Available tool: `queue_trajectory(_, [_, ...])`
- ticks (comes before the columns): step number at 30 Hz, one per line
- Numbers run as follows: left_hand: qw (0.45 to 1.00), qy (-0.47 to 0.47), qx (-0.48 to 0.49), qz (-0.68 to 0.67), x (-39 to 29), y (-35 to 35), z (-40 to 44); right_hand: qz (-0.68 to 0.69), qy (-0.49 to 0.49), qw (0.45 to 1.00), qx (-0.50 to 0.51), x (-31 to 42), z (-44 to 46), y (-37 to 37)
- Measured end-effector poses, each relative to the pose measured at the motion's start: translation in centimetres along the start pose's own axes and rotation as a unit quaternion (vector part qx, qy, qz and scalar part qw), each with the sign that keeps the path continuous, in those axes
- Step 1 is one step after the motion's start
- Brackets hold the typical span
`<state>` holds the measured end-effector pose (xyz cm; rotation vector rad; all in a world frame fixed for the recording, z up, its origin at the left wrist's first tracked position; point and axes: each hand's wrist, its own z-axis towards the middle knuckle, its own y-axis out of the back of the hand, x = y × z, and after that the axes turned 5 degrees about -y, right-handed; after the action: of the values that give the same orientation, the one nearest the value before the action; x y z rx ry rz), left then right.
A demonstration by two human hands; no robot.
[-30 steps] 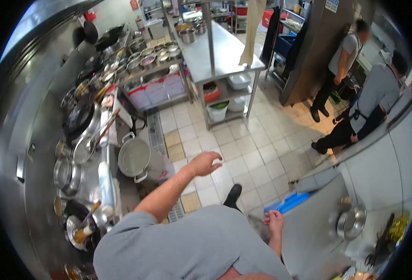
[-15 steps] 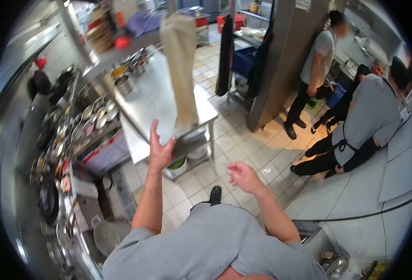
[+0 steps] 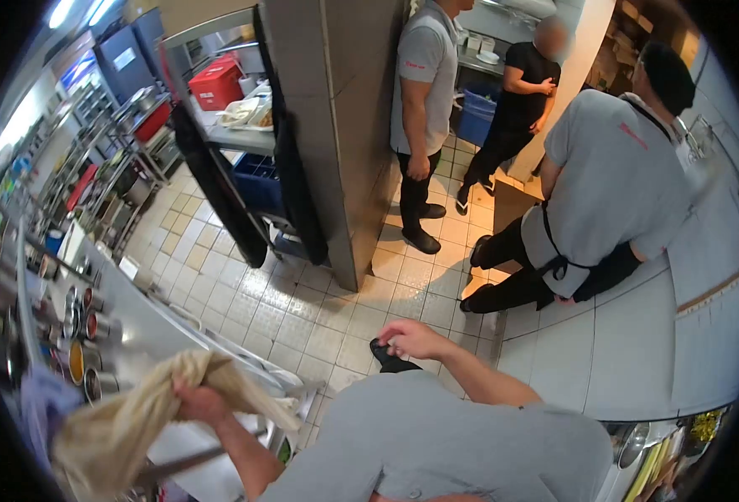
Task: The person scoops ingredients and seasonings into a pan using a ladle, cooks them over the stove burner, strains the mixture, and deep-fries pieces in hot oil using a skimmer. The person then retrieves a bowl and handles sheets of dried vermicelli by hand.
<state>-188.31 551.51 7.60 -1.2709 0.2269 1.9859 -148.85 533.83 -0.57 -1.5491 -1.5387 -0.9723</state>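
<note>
Beige cloth (image 3: 148,410) is bunched in the person's left hand (image 3: 202,403), fingers closed around it, above the steel table (image 3: 148,309) with its metal pots (image 3: 85,360). Their right hand (image 3: 411,339), fingers loosely bent, holds nothing over the tiled floor (image 3: 261,293). Farther out, a steel pillar (image 3: 323,125) stands beside a shelf rack (image 3: 244,138); three other people (image 3: 612,176) stand beyond, one leaning forward.

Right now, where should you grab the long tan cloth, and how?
Probably by the bunched-up part in its middle, from the wearer's side, where the left hand grips the tan cloth. The folds gather there, making an easy handful, while loose cloth spreads out on both sides.
</note>
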Motion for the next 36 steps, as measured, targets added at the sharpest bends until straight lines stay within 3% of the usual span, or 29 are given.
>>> queue_trajectory(1, [0.994, 0.096, 0.012, -0.041, -2.7, -2.0, 0.6, -0.069, 0.039, 0.996, 0.046, 1.8, 4.0, 0.4])
queue_trajectory(5, [0.979, 0.117, -0.079, -0.144, 2.3, -2.9, 6.0, -0.162, 0.123, 0.949, 0.24, 15.9, 19.0, -0.8])
queue_trajectory(6, [0.979, 0.1, -0.119, -0.128, 2.8, -3.5, 6.5, -0.197, 0.143, 0.925, 0.293, 19.6, 22.7, -2.0])
queue_trajectory(7, [0.99, 0.034, -0.138, -0.017, 4.1, -4.1, 7.1, -0.21, 0.145, 0.909, 0.33, 23.1, 26.0, -3.8])
queue_trajectory(8, [0.985, -0.022, -0.146, 0.094, 6.0, -4.8, 8.0, -0.278, 0.165, 0.887, 0.329, 26.5, 29.0, -5.7])
queue_trajectory(9, [0.989, -0.003, -0.096, 0.112, 9.3, -3.5, 9.0, -0.342, 0.186, 0.864, 0.318, 28.9, 32.3, -7.3])
queue_trajectory(10, [0.988, -0.005, -0.106, 0.114, 11.7, -3.1, 9.0, -0.347, 0.19, 0.859, 0.325, 30.1, 35.3, -8.9])
queue_trajectory(12, [0.971, 0.006, -0.187, 0.146, 16.9, -3.1, 10.3, -0.451, 0.31, 0.796, 0.259, 31.5, 41.5, -12.8])
queue_trajectory(15, [0.973, 0.098, -0.156, 0.138, 25.7, -1.8, 14.6, -0.372, 0.283, 0.848, 0.25, 31.1, 50.4, -18.5])
queue_trajectory(16, [0.969, 0.142, -0.154, 0.132, 25.3, -4.0, 16.6, -0.371, 0.273, 0.85, 0.255, 29.8, 53.8, -19.2])
queue_trajectory(17, [0.964, 0.084, -0.149, 0.204, 25.7, -7.2, 18.3, -0.356, 0.243, 0.872, 0.231, 27.6, 57.1, -20.2])
queue_trajectory(18, [0.972, 0.115, -0.084, 0.187, 26.5, -9.5, 20.8, -0.339, 0.223, 0.889, 0.213, 26.6, 60.0, -21.8])
queue_trajectory(19, [0.977, 0.137, -0.034, 0.161, 27.3, -12.7, 23.7, -0.435, 0.194, 0.854, 0.211, 27.1, 62.4, -22.5])
queue_trajectory(20, [0.954, 0.252, -0.009, 0.164, 27.5, -16.2, 26.3, -0.528, 0.174, 0.805, 0.207, 27.6, 64.6, -22.2])
queue_trajectory(22, [0.952, 0.257, 0.038, 0.162, 31.5, -20.3, 30.4, -0.556, 0.118, 0.781, 0.258, 24.9, 71.7, -21.5])
queue_trajectory(23, [0.954, 0.257, 0.07, 0.135, 31.9, -23.3, 32.6, -0.43, 0.274, 0.834, 0.209, 22.5, 73.9, -20.5])
queue_trajectory(24, [0.961, 0.224, 0.116, 0.116, 36.2, -24.7, 34.2, -0.423, 0.359, 0.817, 0.156, 22.0, 77.3, -20.7])
queue_trajectory(25, [0.949, 0.209, 0.196, 0.128, 37.5, -27.0, 36.0, -0.418, 0.182, 0.867, 0.201, 23.7, 80.0, -21.3])
queue_trajectory(26, [0.93, 0.197, 0.277, 0.138, 39.0, -29.5, 37.9, -0.405, -0.005, 0.884, 0.235, 25.1, 82.8, -21.8])
queue_trajectory(28, [0.842, 0.261, 0.442, 0.167, 40.5, -34.7, 42.6, -0.368, -0.038, 0.905, 0.211, 25.6, 89.2, -23.7])
queue_trajectory(29, [0.849, 0.255, 0.43, 0.173, 43.4, -36.2, 44.4, -0.326, -0.08, 0.926, 0.173, 25.9, 93.0, -24.7])
queue_trajectory(31, [0.703, 0.135, 0.603, 0.353, 50.2, -37.7, 47.0, -0.255, -0.088, 0.945, 0.185, 26.7, 100.6, -27.5])
queue_trajectory(32, [0.705, 0.133, 0.596, 0.362, 53.1, -38.6, 48.5, -0.179, -0.102, 0.961, 0.184, 27.9, 104.9, -29.2])
queue_trajectory(33, [0.677, 0.172, 0.594, 0.399, 55.9, -39.3, 50.3, -0.194, -0.154, 0.953, 0.173, 29.6, 109.8, -30.8])
queue_trajectory(35, [0.638, 0.224, 0.59, 0.441, 60.2, -38.2, 52.2, -0.47, 0.051, 0.877, 0.09, 25.3, 124.1, -32.1])
queue_trajectory(36, [0.654, 0.22, 0.581, 0.432, 62.5, -37.6, 53.9, -0.386, -0.015, 0.917, 0.095, 29.4, 126.5, -34.2])
